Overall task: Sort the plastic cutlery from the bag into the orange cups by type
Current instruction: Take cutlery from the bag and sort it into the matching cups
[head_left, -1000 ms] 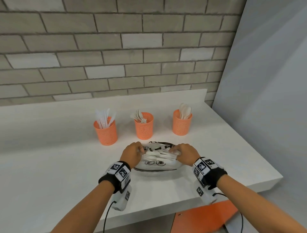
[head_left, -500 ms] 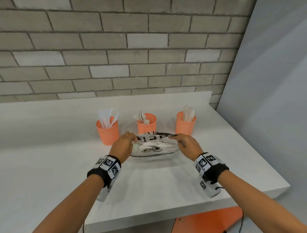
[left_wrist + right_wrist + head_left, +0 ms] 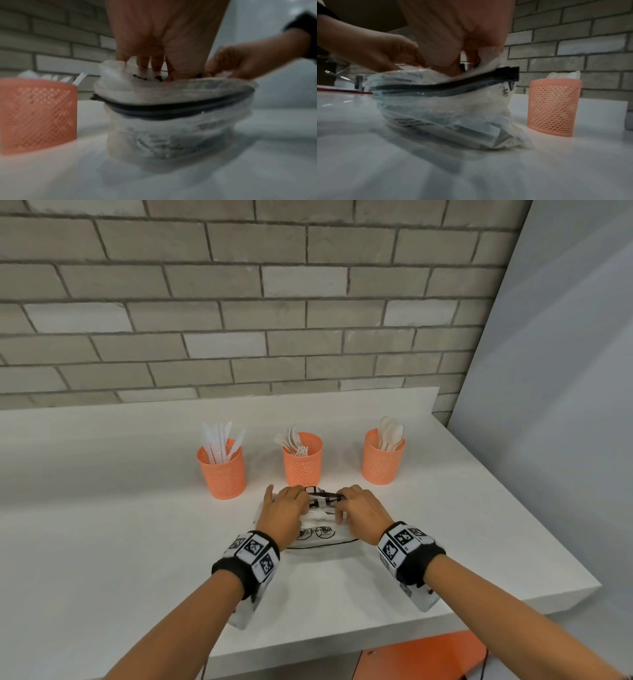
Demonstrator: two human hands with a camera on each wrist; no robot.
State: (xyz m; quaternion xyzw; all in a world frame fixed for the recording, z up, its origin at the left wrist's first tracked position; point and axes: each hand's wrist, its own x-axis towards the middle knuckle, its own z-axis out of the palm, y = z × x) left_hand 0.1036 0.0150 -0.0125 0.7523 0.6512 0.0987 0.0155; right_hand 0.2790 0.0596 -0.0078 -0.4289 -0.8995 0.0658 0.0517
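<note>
A clear zip bag (image 3: 317,535) with a black zipper strip and black print stands on the white counter, with white cutlery (image 3: 320,513) showing inside. My left hand (image 3: 287,508) grips the bag's crumpled top on the left, its fingers (image 3: 149,63) dug into the folds. On the right, my right hand (image 3: 354,506) pinches the top edge. Behind the bag stand three orange mesh cups: the left cup (image 3: 222,470) holds knives, the middle cup (image 3: 302,463) holds forks and the right cup (image 3: 383,460) holds spoons. The wrist views show the bag (image 3: 171,121) (image 3: 445,108) bulging, with its top folded over.
The white counter (image 3: 102,525) meets a grey brick wall (image 3: 239,320) behind the cups and ends in a front edge near my forearms. A grey panel (image 3: 565,405) closes the right side. An orange surface (image 3: 428,652) shows below the counter.
My hands have come closer together on the bag's top. The bag, lying flat a second ago, now stands bunched up with its top folded down. The cups have not moved.
</note>
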